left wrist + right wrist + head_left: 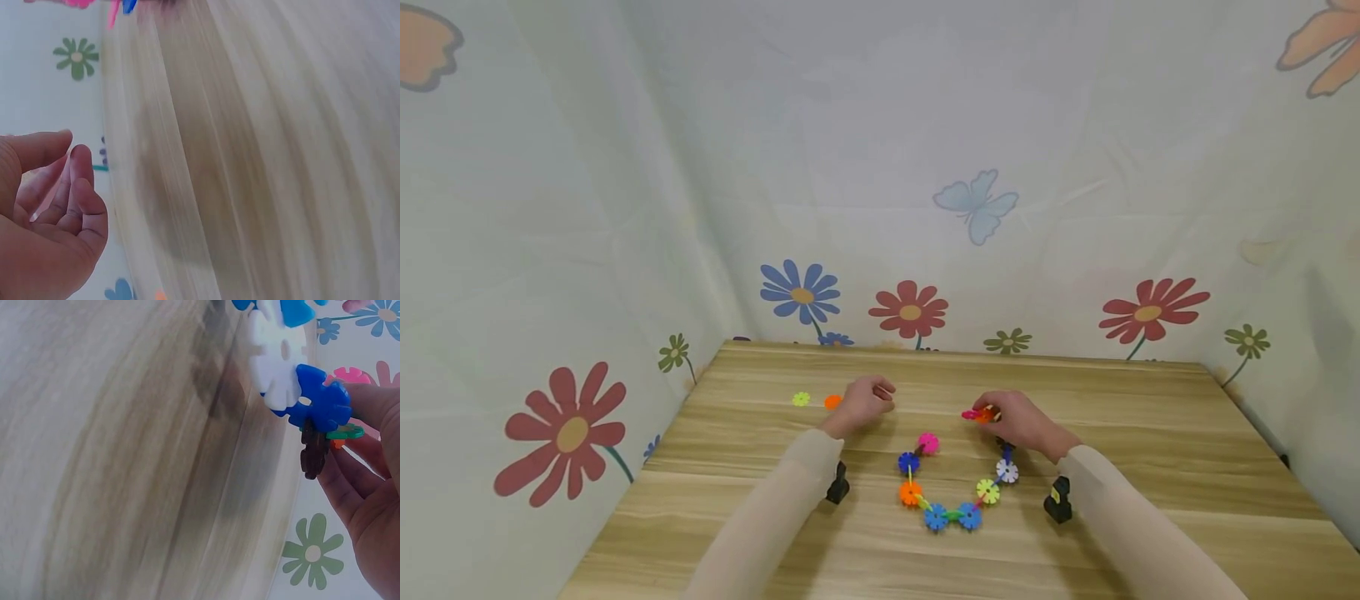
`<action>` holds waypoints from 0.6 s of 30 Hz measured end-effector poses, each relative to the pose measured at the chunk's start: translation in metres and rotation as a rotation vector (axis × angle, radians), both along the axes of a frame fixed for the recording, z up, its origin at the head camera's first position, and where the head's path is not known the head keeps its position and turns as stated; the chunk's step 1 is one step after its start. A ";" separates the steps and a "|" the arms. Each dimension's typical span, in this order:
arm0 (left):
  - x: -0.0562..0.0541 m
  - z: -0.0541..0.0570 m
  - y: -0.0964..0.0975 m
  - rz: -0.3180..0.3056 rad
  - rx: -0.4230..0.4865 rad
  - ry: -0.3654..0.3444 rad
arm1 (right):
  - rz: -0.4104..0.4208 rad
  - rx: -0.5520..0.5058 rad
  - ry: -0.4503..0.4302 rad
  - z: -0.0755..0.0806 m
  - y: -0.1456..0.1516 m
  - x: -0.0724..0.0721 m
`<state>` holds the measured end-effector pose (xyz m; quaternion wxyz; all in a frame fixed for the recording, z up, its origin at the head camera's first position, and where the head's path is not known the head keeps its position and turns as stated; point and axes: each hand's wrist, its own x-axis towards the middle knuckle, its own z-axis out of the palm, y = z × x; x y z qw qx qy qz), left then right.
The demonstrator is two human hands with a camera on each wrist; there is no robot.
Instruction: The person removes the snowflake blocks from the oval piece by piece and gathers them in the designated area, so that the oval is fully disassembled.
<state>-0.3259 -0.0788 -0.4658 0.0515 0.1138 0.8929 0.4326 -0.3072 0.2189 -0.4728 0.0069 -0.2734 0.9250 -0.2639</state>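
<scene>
My right fingers pinch an orange disc with a pink disc jutting past their tips toward the left, a grip that seems meant to leave the pink slots uncovered; the disc chain curves over the desk, nearer me than both hands. My left fingers curve loosely around nothing, probably to be free, with a loose orange disc just outside them, within easy reach.

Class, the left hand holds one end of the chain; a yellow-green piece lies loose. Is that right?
Wrong hand: the right hand holds that end of the chain, as the head view shows; the yellow-green piece does lie loose.
</scene>
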 end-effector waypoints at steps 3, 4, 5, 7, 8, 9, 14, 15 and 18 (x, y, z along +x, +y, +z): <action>0.002 -0.001 0.008 -0.016 0.007 -0.004 | -0.006 -0.004 -0.008 0.000 -0.001 0.000; 0.002 -0.001 0.011 -0.018 0.011 -0.005 | -0.010 -0.005 -0.012 0.000 -0.001 0.000; 0.003 -0.002 0.013 -0.022 0.016 -0.008 | -0.016 -0.007 -0.016 0.001 -0.002 0.000; 0.003 -0.004 0.017 -0.030 0.023 -0.002 | -0.025 -0.007 -0.022 0.001 -0.003 0.000; 0.003 -0.005 0.019 -0.038 0.028 -0.003 | -0.029 -0.005 -0.025 0.002 -0.003 0.000; 0.004 -0.005 0.021 -0.047 0.030 -0.001 | -0.030 -0.003 -0.025 0.002 -0.004 0.001; 0.006 -0.003 0.030 -0.084 0.034 0.000 | -0.036 0.000 -0.024 0.002 -0.005 0.000; 0.007 -0.002 0.032 -0.086 0.033 -0.006 | -0.038 -0.002 -0.024 0.002 -0.005 0.000; 0.010 0.001 0.038 -0.089 0.044 -0.034 | -0.041 -0.009 -0.026 0.000 -0.005 0.000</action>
